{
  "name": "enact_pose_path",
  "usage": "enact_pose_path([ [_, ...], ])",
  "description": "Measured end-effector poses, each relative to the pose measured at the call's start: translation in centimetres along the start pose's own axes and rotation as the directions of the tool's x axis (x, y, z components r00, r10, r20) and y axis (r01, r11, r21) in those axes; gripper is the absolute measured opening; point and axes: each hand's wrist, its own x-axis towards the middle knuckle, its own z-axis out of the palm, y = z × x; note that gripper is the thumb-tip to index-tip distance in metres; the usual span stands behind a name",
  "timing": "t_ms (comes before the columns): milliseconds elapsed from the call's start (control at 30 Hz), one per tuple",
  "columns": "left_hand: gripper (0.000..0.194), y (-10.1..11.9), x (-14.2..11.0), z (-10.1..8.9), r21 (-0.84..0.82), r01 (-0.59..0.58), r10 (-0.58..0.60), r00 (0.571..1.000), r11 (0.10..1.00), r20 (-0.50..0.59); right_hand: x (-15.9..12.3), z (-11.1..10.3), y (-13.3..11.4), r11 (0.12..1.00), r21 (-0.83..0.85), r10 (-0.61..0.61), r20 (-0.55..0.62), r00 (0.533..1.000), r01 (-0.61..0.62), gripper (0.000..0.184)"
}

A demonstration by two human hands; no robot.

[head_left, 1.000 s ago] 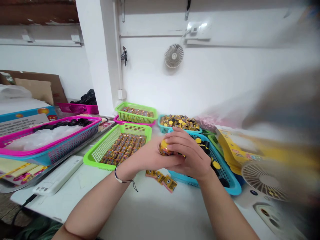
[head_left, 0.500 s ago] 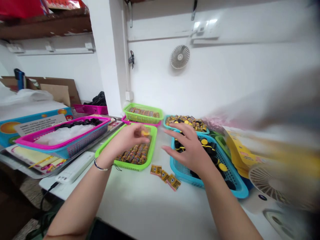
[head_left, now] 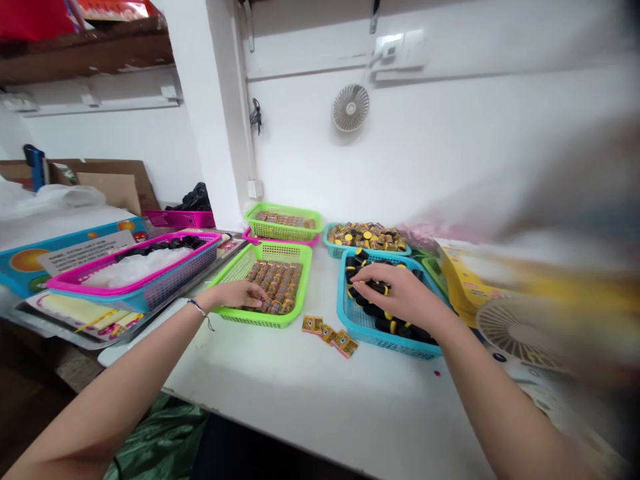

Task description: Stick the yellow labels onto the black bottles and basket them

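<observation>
My left hand (head_left: 241, 294) reaches over the near left side of a green basket (head_left: 303, 293), its fingers closed on a small labelled cylinder at the end of the rows; the fingers mostly hide that piece. Several small labelled cylinders (head_left: 280, 283) lie in neat rows in this basket. My right hand (head_left: 400, 293) is in a blue basket (head_left: 360, 328) of loose black containers with yellow ends (head_left: 391, 326). Its thumb and fingers close round one black container (head_left: 379, 287), partly hidden. Between the baskets, a few flat yellow printed pieces (head_left: 329, 333) lie on the white table (head_left: 300, 387).
Behind stand another green basket (head_left: 253, 223) and a blue basket of yellow-ended pieces (head_left: 333, 248). At left, a pink basket (head_left: 67, 283) holds white plastic. A fan (head_left: 515, 333) and a yellow bag (head_left: 463, 273) are at right. Another fan (head_left: 351, 108) is on the wall.
My left hand has lowered from above the green basket, with a small yellow-ended piece in its fingers, to the rows. My right hand has gone from open above the blue basket down among the black containers.
</observation>
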Motion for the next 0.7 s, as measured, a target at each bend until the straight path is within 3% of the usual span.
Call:
enact_pose_path([
  [67, 0.054, -0.4, 0.0, -0.1, 0.03, -0.007, 0.006, 1.0, 1.0, 0.022, -0.6, -0.2, 1.6, 0.991, -0.073, 0.123, 0.131, 0.984, -0.114, 0.022],
  [133, 0.052, -0.6, 0.0, -0.1, 0.078, -0.004, 0.002, 1.0, 0.997, 0.019, -1.1, -0.4, 3.6, 0.956, -0.17, 0.274, 0.234, 0.933, -0.239, 0.026],
  [233, 0.047, 0.5, -0.3, 0.3, 0.179, 0.018, -0.005, 0.997, 0.984, -0.074, -1.5, 0.0, 7.0, 0.906, -0.264, 0.406, 0.318, 0.857, -0.331, 0.022],
  [367, 0.047, 5.5, -1.1, 2.6, 0.293, -0.04, 0.142, 0.932, 0.955, -0.335, -1.7, 2.2, 9.7, 0.84, -0.384, 0.532, 0.447, 0.719, -0.383, 0.028],
  [467, 0.032, 9.9, -1.4, 6.4, 0.345, -0.196, 0.309, 0.898, 0.918, -0.313, -1.6, 4.2, 10.0, 0.784, -0.459, 0.615, 0.485, 0.622, -0.417, 0.032],
  [567, 0.024, 11.7, -0.5, 10.9, 0.407, -0.249, 0.367, 0.898, 0.879, -0.243, -1.6, 5.7, 9.7, 0.76, -0.479, 0.645, 0.47, 0.603, -0.44, 0.032],
  [700, 0.028, 10.2, 2.0, 14.8, 0.526, -0.16, 0.353, 0.89, 0.835, -0.289, -1.9, 5.9, 9.6, 0.779, -0.41, 0.624, 0.44, 0.646, -0.474, 0.031],
])
